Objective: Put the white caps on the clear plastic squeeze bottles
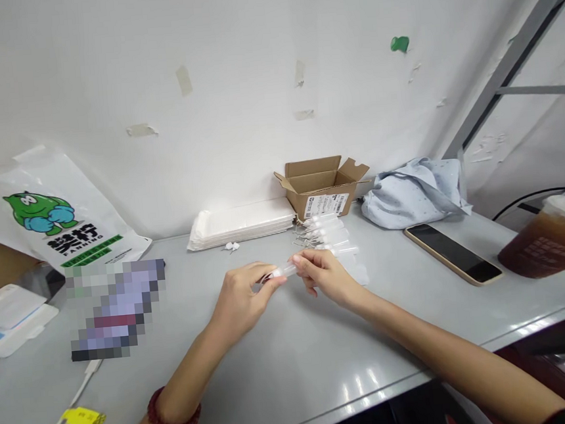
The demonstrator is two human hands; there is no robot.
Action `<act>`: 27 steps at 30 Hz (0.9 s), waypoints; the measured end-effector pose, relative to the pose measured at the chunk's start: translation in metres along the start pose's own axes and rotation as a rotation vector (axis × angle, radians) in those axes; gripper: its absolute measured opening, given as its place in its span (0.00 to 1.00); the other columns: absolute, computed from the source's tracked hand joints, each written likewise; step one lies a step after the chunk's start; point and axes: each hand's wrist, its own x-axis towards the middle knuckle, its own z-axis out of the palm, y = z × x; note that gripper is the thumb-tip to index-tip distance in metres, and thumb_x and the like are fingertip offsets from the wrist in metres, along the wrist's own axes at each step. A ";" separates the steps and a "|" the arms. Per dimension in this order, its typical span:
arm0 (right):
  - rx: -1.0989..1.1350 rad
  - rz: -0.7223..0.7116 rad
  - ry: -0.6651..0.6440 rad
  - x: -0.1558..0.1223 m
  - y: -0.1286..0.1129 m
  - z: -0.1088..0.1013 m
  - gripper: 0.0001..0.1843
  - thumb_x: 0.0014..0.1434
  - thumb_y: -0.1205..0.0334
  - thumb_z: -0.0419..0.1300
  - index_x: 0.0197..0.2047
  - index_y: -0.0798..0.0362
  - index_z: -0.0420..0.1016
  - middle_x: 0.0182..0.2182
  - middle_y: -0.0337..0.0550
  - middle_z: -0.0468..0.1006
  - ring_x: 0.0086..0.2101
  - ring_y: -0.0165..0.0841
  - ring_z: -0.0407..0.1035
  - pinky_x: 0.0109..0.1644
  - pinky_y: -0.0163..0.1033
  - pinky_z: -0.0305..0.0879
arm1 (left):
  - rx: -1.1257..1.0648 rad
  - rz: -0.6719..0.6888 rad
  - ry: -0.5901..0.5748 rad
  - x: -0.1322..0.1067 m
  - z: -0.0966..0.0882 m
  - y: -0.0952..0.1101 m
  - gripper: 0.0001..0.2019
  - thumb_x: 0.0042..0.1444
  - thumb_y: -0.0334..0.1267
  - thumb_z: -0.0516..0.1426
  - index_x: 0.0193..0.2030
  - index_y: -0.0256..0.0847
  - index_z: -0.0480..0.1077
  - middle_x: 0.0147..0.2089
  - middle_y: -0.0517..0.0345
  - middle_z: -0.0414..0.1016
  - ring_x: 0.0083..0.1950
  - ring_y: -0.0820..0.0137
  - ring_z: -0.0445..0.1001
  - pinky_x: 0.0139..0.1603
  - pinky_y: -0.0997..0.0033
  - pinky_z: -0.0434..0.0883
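On the grey worktop (286, 370), a cup of brown drink (552, 238) is being stood at the right edge with a phone (453, 253) just beside it, so a sweep of the right forearm could, it is judged, be tipping the one over the other; a row of clear tubes (331, 234) is being laid loose towards the back edge, before a cardboard box (322, 185), and could be set rolling by a knock. Over the middle of the worktop, the left hand (241, 301) and right hand (325, 274) are both being closed by the fingertips on one small clear tube (284, 272); being pinched so lightly at its ends, it could be squeezed out and dropped.
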 end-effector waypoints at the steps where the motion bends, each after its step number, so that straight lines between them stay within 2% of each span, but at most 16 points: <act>1: 0.026 0.007 -0.001 0.000 0.000 0.000 0.22 0.55 0.41 0.54 0.27 0.54 0.64 0.18 0.29 0.53 0.15 0.23 0.50 0.17 0.33 0.54 | 0.001 0.010 0.017 0.000 0.001 -0.001 0.11 0.55 0.43 0.56 0.29 0.41 0.75 0.28 0.57 0.75 0.30 0.69 0.68 0.32 0.72 0.62; 4: 0.006 -0.012 0.016 -0.001 -0.001 0.000 0.22 0.56 0.42 0.54 0.27 0.54 0.64 0.17 0.30 0.54 0.16 0.23 0.51 0.19 0.33 0.56 | -0.064 -0.051 0.021 0.000 0.000 -0.001 0.10 0.54 0.44 0.57 0.33 0.43 0.76 0.33 0.57 0.78 0.33 0.67 0.71 0.34 0.71 0.65; 7: -0.128 -0.065 0.062 -0.003 -0.002 -0.001 0.20 0.60 0.45 0.51 0.30 0.54 0.66 0.16 0.31 0.56 0.17 0.25 0.54 0.22 0.33 0.55 | -0.176 -0.169 -0.108 0.003 -0.005 0.000 0.13 0.56 0.47 0.54 0.34 0.43 0.76 0.35 0.56 0.78 0.35 0.66 0.72 0.36 0.72 0.67; 10: -0.203 -0.102 0.075 -0.004 -0.001 -0.002 0.19 0.61 0.46 0.50 0.33 0.54 0.68 0.16 0.31 0.58 0.18 0.25 0.56 0.23 0.33 0.54 | -0.241 -0.271 -0.207 0.004 -0.007 0.000 0.17 0.59 0.49 0.51 0.29 0.40 0.73 0.30 0.55 0.77 0.31 0.68 0.73 0.35 0.71 0.68; 13: -0.215 -0.103 0.073 -0.005 -0.001 -0.001 0.20 0.62 0.46 0.49 0.29 0.53 0.65 0.15 0.31 0.57 0.17 0.25 0.56 0.23 0.33 0.54 | -0.303 -0.297 -0.252 0.003 -0.005 0.000 0.19 0.60 0.50 0.49 0.26 0.39 0.68 0.25 0.58 0.73 0.28 0.70 0.72 0.34 0.71 0.68; 17: -0.214 -0.063 0.087 -0.006 -0.006 0.000 0.22 0.61 0.45 0.50 0.23 0.52 0.58 0.14 0.30 0.55 0.15 0.23 0.53 0.21 0.33 0.53 | -0.345 -0.281 -0.254 0.001 -0.002 0.002 0.19 0.61 0.48 0.48 0.22 0.40 0.63 0.21 0.61 0.69 0.26 0.72 0.70 0.35 0.70 0.67; 21: -0.051 0.007 0.055 -0.005 -0.008 0.000 0.25 0.57 0.43 0.54 0.20 0.51 0.53 0.13 0.29 0.52 0.14 0.22 0.49 0.17 0.32 0.52 | -0.265 -0.244 -0.196 -0.002 0.002 0.005 0.16 0.60 0.46 0.50 0.26 0.40 0.65 0.24 0.60 0.72 0.27 0.71 0.70 0.32 0.72 0.65; 24: 0.107 0.107 0.033 -0.003 -0.008 0.001 0.25 0.54 0.42 0.56 0.20 0.51 0.53 0.13 0.27 0.49 0.13 0.21 0.45 0.14 0.31 0.50 | -0.062 -0.116 -0.135 -0.006 0.007 0.006 0.14 0.60 0.44 0.50 0.28 0.40 0.67 0.24 0.61 0.70 0.26 0.72 0.67 0.29 0.74 0.62; 27: 0.163 0.163 -0.009 -0.001 -0.008 0.000 0.22 0.53 0.44 0.58 0.22 0.52 0.58 0.14 0.26 0.48 0.14 0.21 0.44 0.14 0.30 0.50 | 0.125 0.029 -0.072 -0.007 0.010 0.006 0.13 0.61 0.43 0.50 0.29 0.40 0.68 0.24 0.61 0.69 0.25 0.73 0.65 0.27 0.74 0.60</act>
